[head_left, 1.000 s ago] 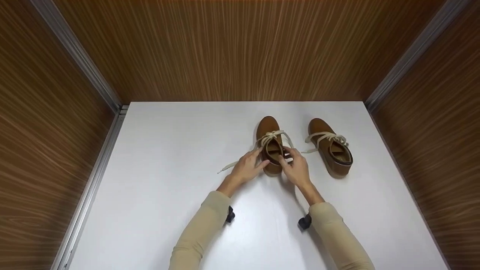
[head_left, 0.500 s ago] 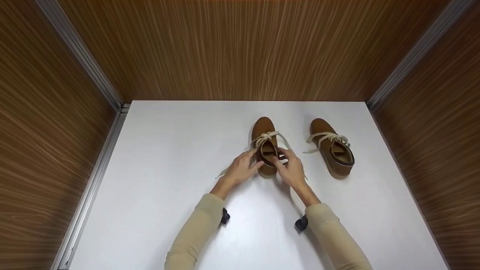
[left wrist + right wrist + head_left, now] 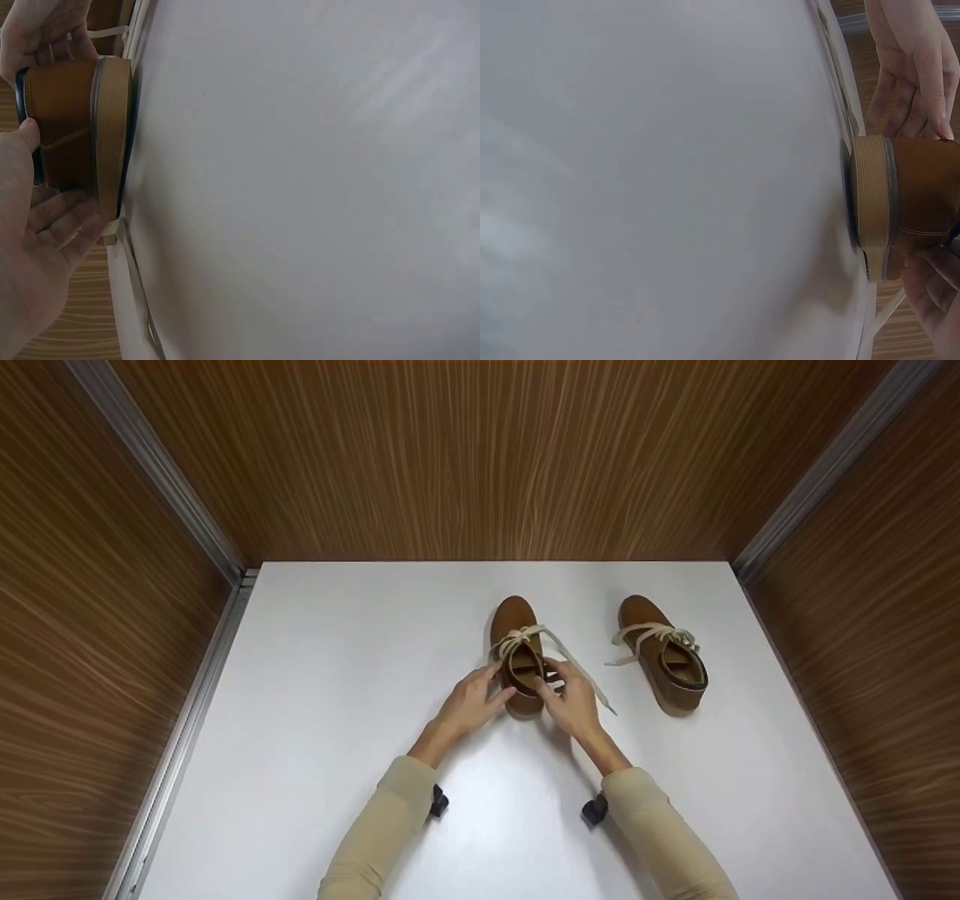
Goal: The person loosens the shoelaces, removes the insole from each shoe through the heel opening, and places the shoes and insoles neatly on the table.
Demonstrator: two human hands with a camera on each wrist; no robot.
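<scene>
A brown leather lace-up shoe with cream laces stands on the white table, toe pointing away. My left hand holds its left side near the heel, thumb at the collar. On the opposite side my right hand grips the collar, its thumb at the opening's edge. The left wrist view shows the shoe's heel between both hands, its sole low over the table. One long lace end trails right past my right hand. A matching shoe stands apart to the right, untouched, its laces loose.
The white tabletop extends to the left of the shoes and toward me. Wood-grain panels rise behind and at both sides, with a metal rail along the left edge.
Both hands and the shoe between them have moved left, widening the gap to the other shoe. The lace end at the left has gone out of sight; the right lace end now trails out straighter.
</scene>
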